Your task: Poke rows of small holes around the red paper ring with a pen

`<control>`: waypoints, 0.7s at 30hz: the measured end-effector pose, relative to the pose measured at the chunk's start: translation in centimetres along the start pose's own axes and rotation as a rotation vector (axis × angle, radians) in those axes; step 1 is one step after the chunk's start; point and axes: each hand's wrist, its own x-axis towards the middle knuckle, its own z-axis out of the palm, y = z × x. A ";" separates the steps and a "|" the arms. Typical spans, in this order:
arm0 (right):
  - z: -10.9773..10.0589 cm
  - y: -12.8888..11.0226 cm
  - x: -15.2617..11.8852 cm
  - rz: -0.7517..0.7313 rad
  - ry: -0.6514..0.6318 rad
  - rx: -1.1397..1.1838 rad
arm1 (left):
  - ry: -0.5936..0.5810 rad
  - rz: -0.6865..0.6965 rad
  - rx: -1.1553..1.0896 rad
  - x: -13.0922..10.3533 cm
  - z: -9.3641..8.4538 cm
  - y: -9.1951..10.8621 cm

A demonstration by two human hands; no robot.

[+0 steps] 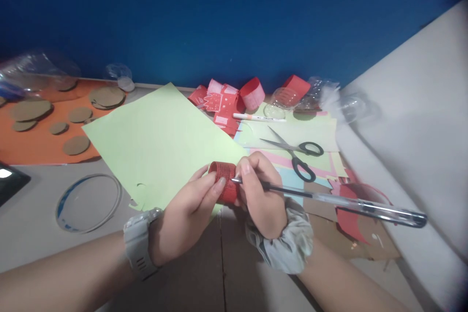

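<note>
1. left hand (190, 202) angles inward, grasping the red roll (223, 171) before the green sheet (157, 141).
2. right hand (261, 190) pinches the pen (329, 196), tip at the roll.
3. clear plastic container (280, 102) lies beyond the scissors (293, 148); contents unclear.

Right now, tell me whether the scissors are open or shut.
Open: the scissors lie with their blade tips apart and their two black handle loops spread.

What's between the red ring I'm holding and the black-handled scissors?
In the head view, the grip of your right hand, closed on the pen, lies between the red ring and the scissors, with coloured paper showing past it.
</note>
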 end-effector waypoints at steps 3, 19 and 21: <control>-0.1 0.0 0.0 -0.043 -0.009 -0.046 | 0.013 -0.019 0.004 -0.1 0.1 0.1; -0.4 -0.1 0.1 -0.102 -0.042 -0.152 | 0.032 -0.029 0.000 -0.1 0.1 -0.2; -0.3 -0.2 0.1 -0.103 -0.012 -0.166 | 0.047 -0.030 0.009 -0.1 0.1 -0.1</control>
